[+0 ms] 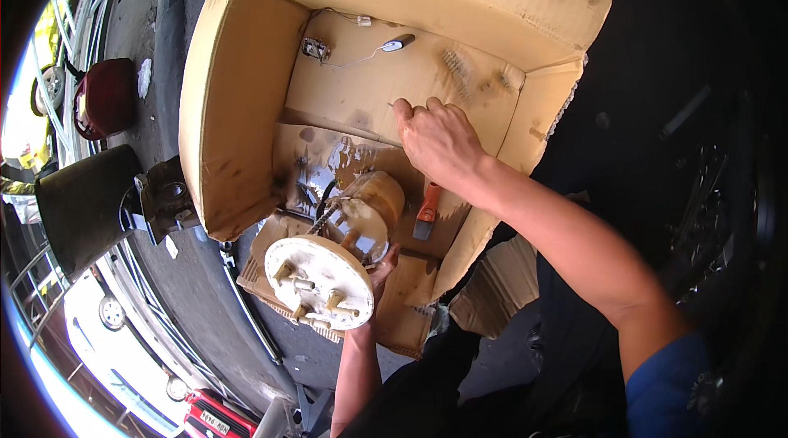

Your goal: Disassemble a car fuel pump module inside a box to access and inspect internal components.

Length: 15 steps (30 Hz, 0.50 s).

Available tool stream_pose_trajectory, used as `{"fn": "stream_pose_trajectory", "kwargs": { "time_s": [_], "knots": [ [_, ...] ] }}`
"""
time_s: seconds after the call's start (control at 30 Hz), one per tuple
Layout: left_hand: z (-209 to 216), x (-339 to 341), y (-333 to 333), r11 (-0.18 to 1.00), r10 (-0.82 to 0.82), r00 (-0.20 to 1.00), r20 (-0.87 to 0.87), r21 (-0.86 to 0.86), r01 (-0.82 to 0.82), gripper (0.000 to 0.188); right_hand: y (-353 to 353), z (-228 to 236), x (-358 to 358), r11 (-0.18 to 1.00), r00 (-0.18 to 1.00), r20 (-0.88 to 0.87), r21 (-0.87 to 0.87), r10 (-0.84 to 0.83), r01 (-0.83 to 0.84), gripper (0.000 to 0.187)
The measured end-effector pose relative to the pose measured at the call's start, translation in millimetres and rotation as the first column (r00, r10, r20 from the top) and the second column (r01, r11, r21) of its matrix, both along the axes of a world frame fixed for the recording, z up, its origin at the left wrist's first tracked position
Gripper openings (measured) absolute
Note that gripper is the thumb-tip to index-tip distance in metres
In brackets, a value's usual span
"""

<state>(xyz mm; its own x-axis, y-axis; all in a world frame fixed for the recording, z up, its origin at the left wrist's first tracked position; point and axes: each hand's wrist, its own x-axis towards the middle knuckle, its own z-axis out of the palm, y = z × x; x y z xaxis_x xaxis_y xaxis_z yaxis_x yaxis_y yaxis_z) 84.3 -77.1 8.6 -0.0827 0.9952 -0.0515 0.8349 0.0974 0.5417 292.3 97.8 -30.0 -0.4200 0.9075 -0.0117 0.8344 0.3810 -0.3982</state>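
A fuel pump module with a round off-white flange (pixel 318 282) lies tilted at the front of the cardboard box (pixel 238 110). My left hand (pixel 382 274) is closed round its side, partly hidden behind the flange. Behind the flange sits its stained, cup-shaped body (pixel 382 192), with a coiled spring rod and a black hose. Over the box floor, my right hand (pixel 439 138) is closed, a thin tip poking out by the thumb. What it grips is too small to make out. Farther back lies a fuel level sender's float (pixel 400 43) on a bent wire arm.
Near the pump body, an orange-handled scraper (pixel 427 212) lies on wet, stained cardboard. Left of the box are a dark bin (pixel 86 208) and a dark red container (pixel 107 97). A long metal tool (pixel 250 307) lies on the ground. Parked vehicles stand beyond.
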Motion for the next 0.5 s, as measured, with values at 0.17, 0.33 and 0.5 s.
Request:
{"fn": "stream_pose_trajectory", "kwargs": {
  "time_s": [0.17, 0.33, 0.5],
  "knots": [
    [-10, -3, -5, 0.99, 0.142, 0.99, 0.014, -0.016, -0.142, 0.124, 5, -17, 9, 0.981, 0.962, 0.225, -0.077, -0.154, 0.175, 0.031],
    [-2, 0, -2, 0.963, 0.257, 0.955, 0.151, -0.121, -0.24, 0.119, -18, -4, 11, 0.998, 0.993, 0.101, -0.012, -0.057, 0.059, 0.065],
    [1, -2, 2, 0.981, 0.193, 0.969, 0.152, -0.036, -0.19, 0.117, -65, 0, -10, 0.865, 0.908, -0.352, -0.354, 0.228, -0.355, 0.116]
  ]
}}
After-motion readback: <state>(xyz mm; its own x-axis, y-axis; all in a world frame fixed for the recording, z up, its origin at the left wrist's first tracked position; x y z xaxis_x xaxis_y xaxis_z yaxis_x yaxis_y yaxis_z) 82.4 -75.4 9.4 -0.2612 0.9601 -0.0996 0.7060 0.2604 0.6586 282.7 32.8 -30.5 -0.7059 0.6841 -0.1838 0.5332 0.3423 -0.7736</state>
